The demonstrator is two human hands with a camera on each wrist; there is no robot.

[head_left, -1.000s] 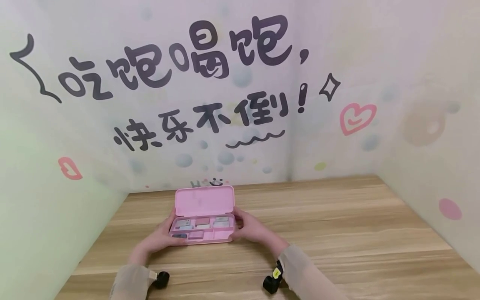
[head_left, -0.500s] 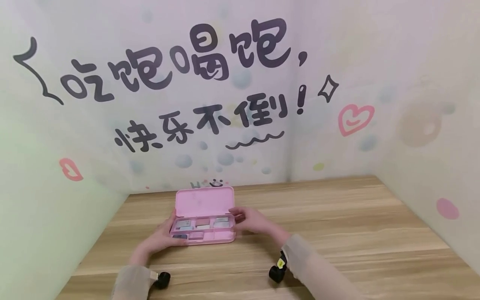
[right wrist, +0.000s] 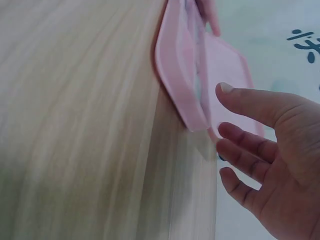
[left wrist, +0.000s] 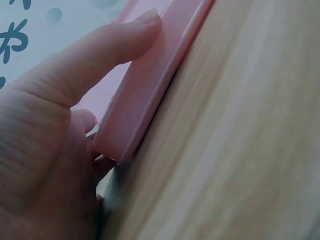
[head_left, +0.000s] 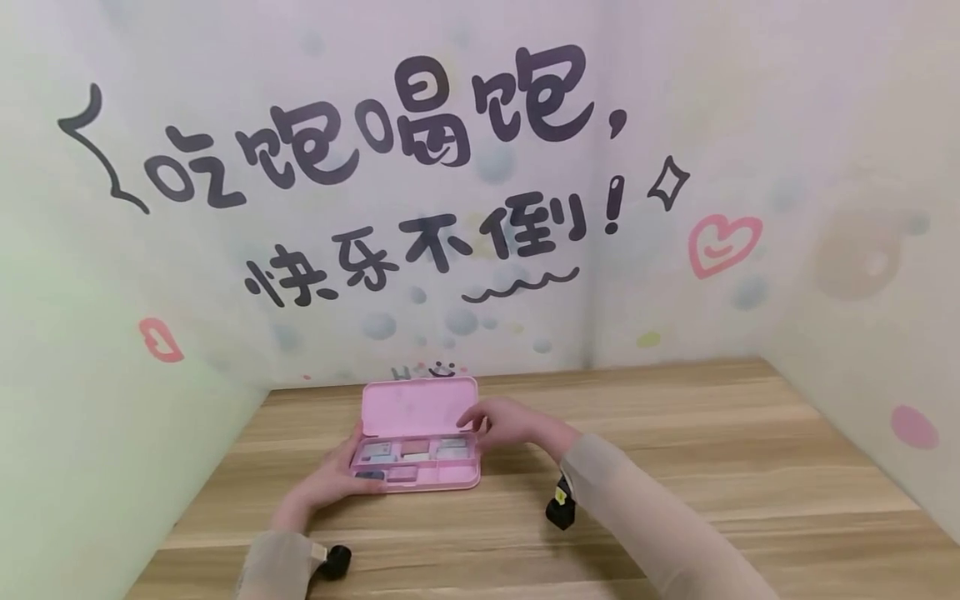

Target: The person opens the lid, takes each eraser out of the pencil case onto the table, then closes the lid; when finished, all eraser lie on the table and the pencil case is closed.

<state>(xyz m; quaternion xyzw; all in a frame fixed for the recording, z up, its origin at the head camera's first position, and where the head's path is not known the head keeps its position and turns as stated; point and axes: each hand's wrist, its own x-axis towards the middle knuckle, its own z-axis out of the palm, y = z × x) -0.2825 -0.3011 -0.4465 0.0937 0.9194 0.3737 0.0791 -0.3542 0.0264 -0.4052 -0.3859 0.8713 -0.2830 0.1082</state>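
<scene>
A pink pencil case (head_left: 457, 475) lies on the table with its lid (head_left: 416, 407) raised at the back. Several small blocks that look like erasers (head_left: 415, 450) fill the rear compartments. In the front row sit a dark piece and a pink block (head_left: 402, 474); the front right section is bare. My left hand (head_left: 330, 479) grips the left end, thumb (left wrist: 135, 37) over the front edge and fingers around the side. My right hand (head_left: 510, 421), fingers relaxed and apart, hovers at the right end, overlapping the lid's lower right corner in the head view. Nothing is in it.
The wooden table (head_left: 675, 467) extends on both sides of the case. Behind it stands a white printed wall (head_left: 525, 333), with side walls left and right. A small black camera (head_left: 560, 508) hangs at the right wrist, another (head_left: 336, 562) at the left.
My right hand has let go of the case's right end and risen toward the lid's corner. My left hand has kept its grip. The head view has shifted slightly.
</scene>
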